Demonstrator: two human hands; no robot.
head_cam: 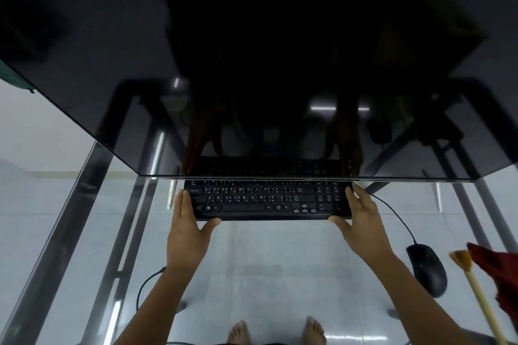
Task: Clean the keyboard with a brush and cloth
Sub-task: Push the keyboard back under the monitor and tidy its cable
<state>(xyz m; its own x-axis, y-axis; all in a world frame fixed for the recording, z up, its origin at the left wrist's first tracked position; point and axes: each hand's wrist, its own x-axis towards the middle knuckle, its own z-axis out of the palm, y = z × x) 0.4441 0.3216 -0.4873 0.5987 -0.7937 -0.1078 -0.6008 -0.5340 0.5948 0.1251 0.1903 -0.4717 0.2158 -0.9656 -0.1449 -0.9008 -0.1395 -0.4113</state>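
My two bare forearms with no sleeves in view, my left hand and right hand without gloves, rings or watch, fingers long and slim, my two bare feet below, no shoes or socks

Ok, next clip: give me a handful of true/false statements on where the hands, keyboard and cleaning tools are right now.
1. Both hands grip the ends of the black keyboard. True: left hand at its left end, right hand at its right end.
2. The brush is in the right hand. False: it lies on the glass desk, right of the mouse.
3. The red cloth sits at the far right. True.
4. The cloth covers the keys. False: the keys are bare.
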